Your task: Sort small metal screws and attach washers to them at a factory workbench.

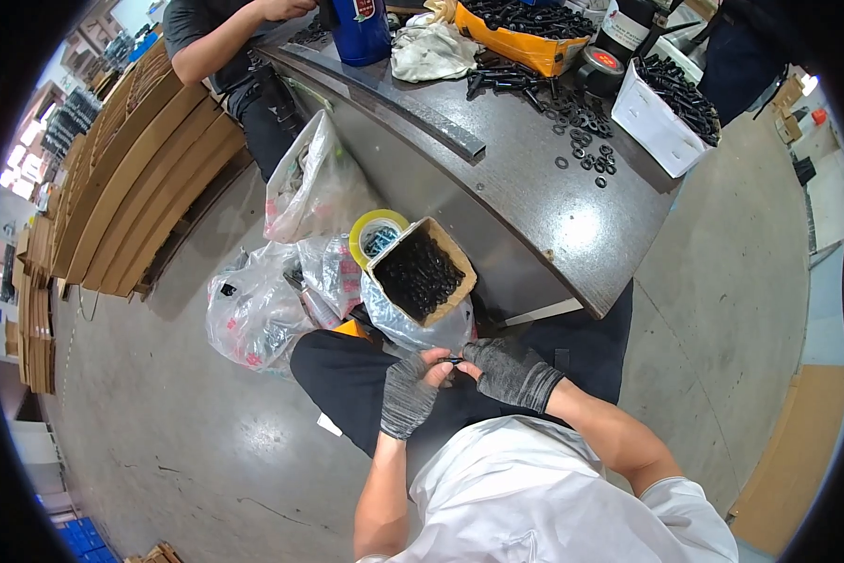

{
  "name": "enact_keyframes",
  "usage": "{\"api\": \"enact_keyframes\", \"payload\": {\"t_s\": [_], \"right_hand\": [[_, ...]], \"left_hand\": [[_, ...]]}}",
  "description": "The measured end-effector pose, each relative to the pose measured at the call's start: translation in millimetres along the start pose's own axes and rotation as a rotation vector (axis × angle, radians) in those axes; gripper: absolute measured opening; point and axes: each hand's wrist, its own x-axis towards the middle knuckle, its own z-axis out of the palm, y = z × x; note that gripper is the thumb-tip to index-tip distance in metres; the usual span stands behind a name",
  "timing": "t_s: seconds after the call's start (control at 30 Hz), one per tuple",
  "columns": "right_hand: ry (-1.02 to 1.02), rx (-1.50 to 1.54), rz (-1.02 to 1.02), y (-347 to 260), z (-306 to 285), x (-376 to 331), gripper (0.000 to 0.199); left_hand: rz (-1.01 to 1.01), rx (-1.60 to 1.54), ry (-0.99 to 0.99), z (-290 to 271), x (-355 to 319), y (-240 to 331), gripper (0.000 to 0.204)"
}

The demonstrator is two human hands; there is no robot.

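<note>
Both hands meet over the lap, just below the table's near corner; the left hand (409, 394), in a grey fingerless glove, curls its fingers around 1 end of a small black bolt (451, 360), and the right hand (508, 371), gloved the same way, pinches the other end between thumb and fingertips; whether a washer or nut sits on it is too small to tell. The piece looks like steel hardware; I judge it stiff, light for 1 hand, possibly oily and slippery, so the bare fingertips are best placed on its ends. Just ahead of the hands stands an open cardboard box (460, 255) full of similar black parts, resting on clear plastic bags (253, 314); a yellow tape roll (367, 228) sits touching the box. On the dark table (553, 225) lie loose black washers (586, 141); a white bin (652, 122) holds more bolts.
</note>
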Motion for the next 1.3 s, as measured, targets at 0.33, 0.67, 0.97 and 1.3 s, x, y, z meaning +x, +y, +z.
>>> {"api": "enact_keyframes", "payload": {"t_s": [0.33,0.67,0.97,1.3], "right_hand": [[0.202,0.598,0.176,-0.9,-16.4,70.0,0.028],[0.481,1.268,0.625,3.6,7.8,180.5,0.026],[0.494,1.152,0.712,-1.8,18.7,215.2,0.022],[0.543,0.400,0.660,37.9,28.5,226.9,0.031]], "left_hand": [[0.092,-0.211,0.316,-26.1,21.3,-9.3,0.034],[0.088,-0.356,0.332,-27.2,23.0,-36.5,0.032],[0.060,-0.485,0.358,-34.6,9.0,-28.2,0.029],[0.076,-0.484,0.338,-30.9,10.4,-24.9,0.026]]}}
